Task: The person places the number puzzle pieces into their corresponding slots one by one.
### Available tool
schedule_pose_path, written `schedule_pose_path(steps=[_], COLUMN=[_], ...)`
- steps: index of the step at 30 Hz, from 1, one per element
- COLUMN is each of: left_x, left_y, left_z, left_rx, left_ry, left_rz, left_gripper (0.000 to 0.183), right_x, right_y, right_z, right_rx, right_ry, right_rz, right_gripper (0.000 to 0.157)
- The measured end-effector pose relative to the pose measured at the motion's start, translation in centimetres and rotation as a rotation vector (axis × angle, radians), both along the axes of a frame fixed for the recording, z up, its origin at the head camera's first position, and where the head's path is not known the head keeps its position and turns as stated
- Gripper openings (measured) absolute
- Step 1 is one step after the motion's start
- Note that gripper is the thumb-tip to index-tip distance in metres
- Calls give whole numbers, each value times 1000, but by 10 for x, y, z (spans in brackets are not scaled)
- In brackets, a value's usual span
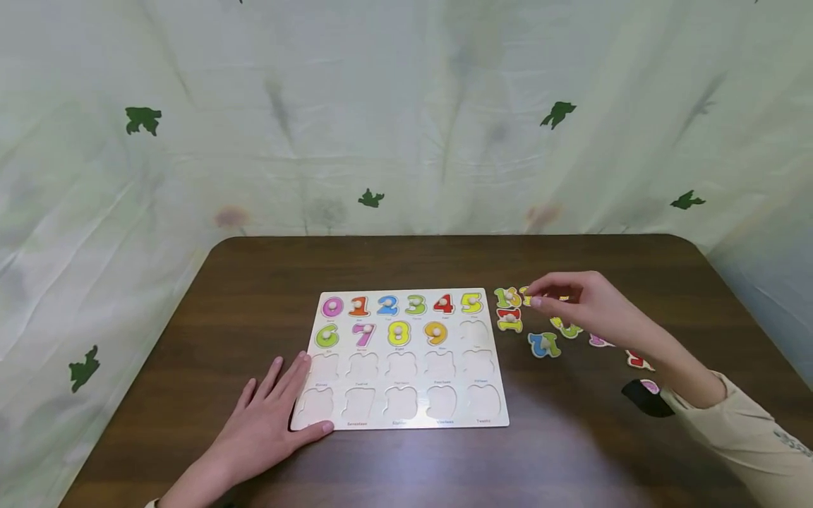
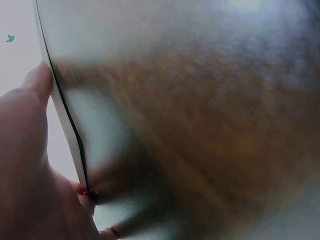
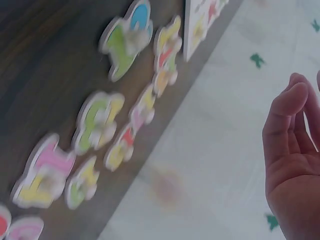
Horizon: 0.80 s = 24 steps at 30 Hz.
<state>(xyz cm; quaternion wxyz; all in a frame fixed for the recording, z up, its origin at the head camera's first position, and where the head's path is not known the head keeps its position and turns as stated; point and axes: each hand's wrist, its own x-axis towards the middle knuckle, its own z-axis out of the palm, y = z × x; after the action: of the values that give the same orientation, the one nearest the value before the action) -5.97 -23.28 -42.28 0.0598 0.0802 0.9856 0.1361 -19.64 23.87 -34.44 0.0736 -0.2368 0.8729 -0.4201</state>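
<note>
A white wooden number puzzle board lies on the table, with knobbed number pieces 0 to 9 in its upper two rows. Shallow recesses show in the lower rows. My left hand rests spread at the board's lower left corner, fingers along the left side and thumb at the bottom edge. Over the loose pieces to the right hovers my right hand, its fingers loosely bent. In the right wrist view nothing shows in that hand. Near its fingertips lie a green and yellow piece and a red and yellow piece.
A blue and green piece lies closer to me. Several more loose pieces are partly hidden by the right arm, among them a red one. A dark patch sits by the right sleeve. Behind the brown table hangs a pale curtain.
</note>
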Motion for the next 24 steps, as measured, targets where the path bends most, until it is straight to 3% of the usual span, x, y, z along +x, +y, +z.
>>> schedule_pose_path(steps=[10,24], left_x=[-1,0], left_y=[-1,-1], left_z=[-3,-3], left_rx=[-7,0], left_ry=[-6,-1], left_rz=[-4,-9], left_gripper=[112,111], right_x=[12,29], right_y=[49,99], right_z=[12,6], right_rx=[44,142], right_ry=[41,60], right_rz=[-137,-293], right_gripper=[20,19])
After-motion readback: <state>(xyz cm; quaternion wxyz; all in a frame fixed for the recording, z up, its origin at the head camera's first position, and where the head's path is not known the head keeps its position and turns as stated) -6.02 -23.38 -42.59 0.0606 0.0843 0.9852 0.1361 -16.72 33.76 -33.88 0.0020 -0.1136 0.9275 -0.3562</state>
